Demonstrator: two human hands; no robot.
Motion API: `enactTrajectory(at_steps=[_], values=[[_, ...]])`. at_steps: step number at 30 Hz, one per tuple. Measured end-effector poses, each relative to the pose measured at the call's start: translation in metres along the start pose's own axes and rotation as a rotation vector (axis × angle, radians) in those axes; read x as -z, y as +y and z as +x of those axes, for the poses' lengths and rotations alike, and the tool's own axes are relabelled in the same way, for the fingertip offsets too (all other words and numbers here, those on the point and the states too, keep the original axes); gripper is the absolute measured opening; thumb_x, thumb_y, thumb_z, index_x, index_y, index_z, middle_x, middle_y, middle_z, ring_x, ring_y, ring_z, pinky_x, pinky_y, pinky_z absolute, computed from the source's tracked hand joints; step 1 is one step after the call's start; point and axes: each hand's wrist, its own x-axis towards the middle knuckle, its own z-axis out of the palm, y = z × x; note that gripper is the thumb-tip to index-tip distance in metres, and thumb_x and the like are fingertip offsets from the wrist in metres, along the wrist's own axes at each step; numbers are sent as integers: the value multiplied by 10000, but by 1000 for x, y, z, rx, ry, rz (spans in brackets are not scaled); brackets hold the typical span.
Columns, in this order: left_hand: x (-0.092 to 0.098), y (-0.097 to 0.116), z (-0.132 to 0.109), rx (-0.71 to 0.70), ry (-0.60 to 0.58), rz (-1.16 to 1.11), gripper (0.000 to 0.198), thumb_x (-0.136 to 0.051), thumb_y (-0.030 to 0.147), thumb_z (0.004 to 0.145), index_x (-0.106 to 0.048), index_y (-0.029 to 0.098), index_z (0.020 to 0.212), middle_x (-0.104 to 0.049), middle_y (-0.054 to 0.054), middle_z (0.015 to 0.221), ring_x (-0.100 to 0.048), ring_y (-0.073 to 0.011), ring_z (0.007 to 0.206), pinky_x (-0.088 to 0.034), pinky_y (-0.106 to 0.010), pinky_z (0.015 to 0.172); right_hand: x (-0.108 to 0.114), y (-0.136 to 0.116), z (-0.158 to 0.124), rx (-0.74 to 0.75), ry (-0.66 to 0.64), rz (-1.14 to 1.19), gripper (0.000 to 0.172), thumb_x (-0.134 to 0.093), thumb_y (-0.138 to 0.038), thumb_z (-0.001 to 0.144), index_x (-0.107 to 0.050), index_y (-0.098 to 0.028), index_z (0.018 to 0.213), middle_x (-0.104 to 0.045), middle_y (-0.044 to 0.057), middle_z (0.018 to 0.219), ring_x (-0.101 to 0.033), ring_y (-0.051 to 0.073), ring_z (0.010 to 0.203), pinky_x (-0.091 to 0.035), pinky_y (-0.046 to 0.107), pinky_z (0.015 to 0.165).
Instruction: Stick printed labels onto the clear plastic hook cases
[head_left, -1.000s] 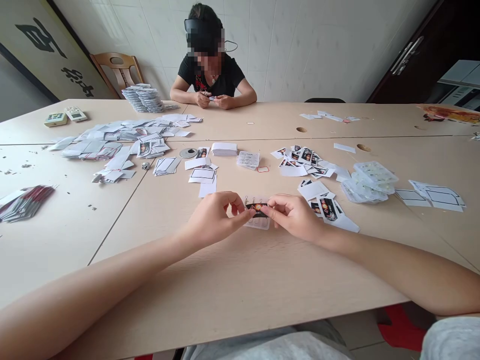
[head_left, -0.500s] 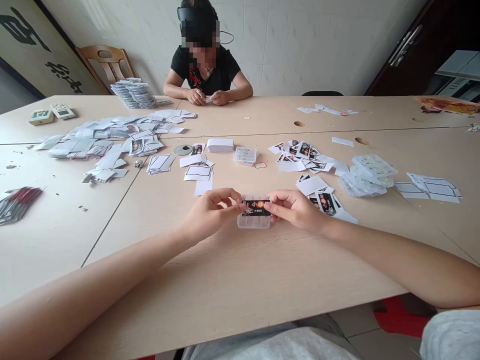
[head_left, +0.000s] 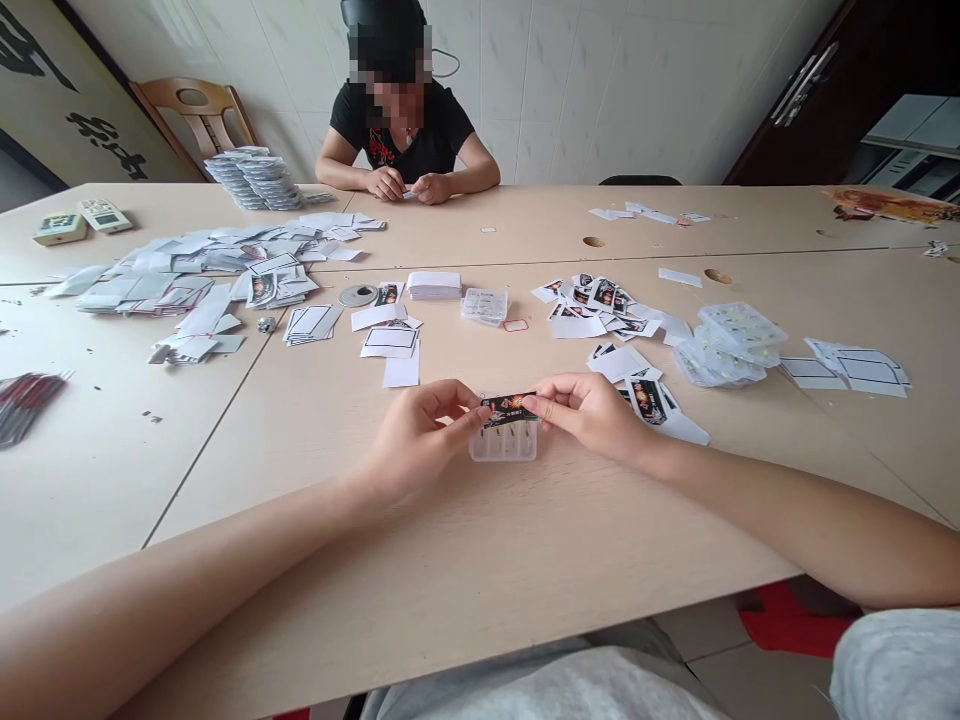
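Observation:
A small black printed label (head_left: 507,409) is pinched at its left end by my left hand (head_left: 435,425) and at its right end by my right hand (head_left: 581,412). Directly beneath it, a clear plastic compartment box (head_left: 504,446) lies on the table, its lower compartments showing small thin items I cannot make out. The label covers the upper part of the box; whether it touches the lid I cannot tell. Just beyond my right hand lie black-printed cards (head_left: 646,398) and white slips.
Beyond my hands are a white card stack (head_left: 434,286) and another clear box (head_left: 484,306). Stacked clear boxes (head_left: 731,345) stand to the right. A large heap of white packets (head_left: 187,255) spreads at the left. Across the table (head_left: 420,560) sits a person (head_left: 409,140) handling something small.
The label has tilted and lifted slightly toward the box's far edge, so more of the compartments shows. Both hands keep their pinch. The view has shifted slightly.

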Motion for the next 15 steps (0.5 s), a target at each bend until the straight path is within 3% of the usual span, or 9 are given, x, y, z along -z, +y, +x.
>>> enactTrajectory(at_steps=[6, 10, 15], values=[[-3, 2, -4, 13, 5, -85, 277, -549, 435, 831, -556, 164, 776, -620, -15, 758, -535, -103, 600, -461, -232, 563, 4, -3, 1, -30, 1, -22, 421, -583, -551, 778, -561, -164, 613, -585, 11, 563, -477, 109, 509, -351, 252, 521], [-4, 1, -3, 20, -7, -113, 276, -529, 437, 844, -532, 168, 783, -596, -4, 748, -520, -97, 575, -444, -233, 544, 3, -6, -1, 24, -44, -7, 370, -522, -486, 845, -518, -178, 641, -590, 10, 574, -540, 128, 553, -401, 255, 573], [-7, -1, -2, -1, 64, -23, 274, -518, 424, 848, -511, 167, 756, -597, -8, 755, -495, -97, 591, -409, -226, 541, 0, -7, -3, 61, 10, -123, 345, -507, -436, 864, -468, -188, 627, -565, 4, 538, -499, 120, 503, -380, 256, 539]])
